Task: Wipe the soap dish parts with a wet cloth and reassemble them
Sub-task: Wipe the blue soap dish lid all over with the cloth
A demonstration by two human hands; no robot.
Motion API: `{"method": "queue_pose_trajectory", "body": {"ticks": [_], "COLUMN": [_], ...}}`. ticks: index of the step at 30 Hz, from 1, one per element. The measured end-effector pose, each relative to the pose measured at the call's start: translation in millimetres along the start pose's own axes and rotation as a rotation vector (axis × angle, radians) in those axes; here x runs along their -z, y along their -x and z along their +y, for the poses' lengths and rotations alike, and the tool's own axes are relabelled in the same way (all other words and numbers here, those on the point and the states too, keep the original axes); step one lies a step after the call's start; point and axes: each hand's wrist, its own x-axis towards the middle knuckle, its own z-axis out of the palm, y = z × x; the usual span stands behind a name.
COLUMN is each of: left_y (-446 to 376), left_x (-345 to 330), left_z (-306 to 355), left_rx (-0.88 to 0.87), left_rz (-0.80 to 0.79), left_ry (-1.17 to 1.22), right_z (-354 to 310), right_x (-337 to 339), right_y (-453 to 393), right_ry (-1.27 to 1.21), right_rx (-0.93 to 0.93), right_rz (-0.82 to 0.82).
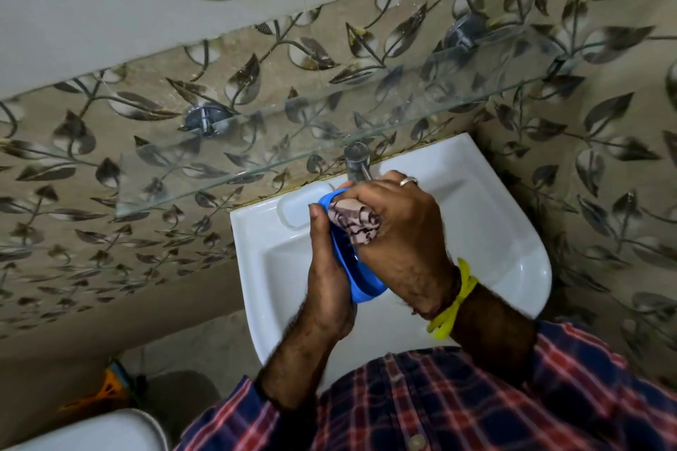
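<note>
A beige wall tile patterned with dark leaves point(110, 165) fills the space beyond the person's fingers, and a clear glass shelf point(329, 128) on two round metal brackets juts out of it above the hands. Below and around both hands sits a white ceramic wall basin point(494, 231), its moulded soap recess just past the left fingertips. A chrome tap point(357, 161) stands at the basin's back edge, right behind the right hand's knuckles.

The person wears a red-and-navy checked shirt point(439, 406), sleeves pushed back.

The left hand point(329, 282) cups an oval blue plastic soap dish part point(361, 280) from the left side, holding it on edge over the bowl; the thumb presses along the rim and the fingers wrap behind it, closed firmly on the plastic. The slotted inner face of the part shows between the two hands.

The right hand point(399, 231) is curled tight around a bunched, brown-patterned pale cloth point(353, 221), pressing the wad against the upper inside of the blue part, just beside the left thumb tip. A yellow band point(454, 298) circles the right wrist, and a silver ring point(407, 181) sits on one right finger nearest the tap.
</note>
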Motion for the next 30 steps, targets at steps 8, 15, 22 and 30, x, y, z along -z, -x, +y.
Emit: {"method": "queue_pose_trajectory", "body": {"ticks": [8, 15, 22, 30], "left_y": [-3.8, -2.0, 2.9, 2.9], "left_x": [3.5, 0.3, -8.3, -3.6], "left_z": [3.3, 1.8, 4.4, 1.3], "left_rx": [-0.024, -0.006, -0.044, -0.008], "left_rz": [-0.001, -0.019, -0.057, 0.000], "left_ry": [0.031, -0.016, -0.058, -0.037], "right_z": [11.8, 20.2, 14.8, 24.6], "right_x": [23.9, 30.8, -1.2, -2.7], "right_y": [-6.4, -5.9, 4.6, 7.0], "right_ry": [-0.277, -0.302, 0.139, 0.088], "right_rx": [-0.244, -0.413, -0.126, -0.039], "right_rz": [-0.061, 0.013, 0.032, -0.122]}}
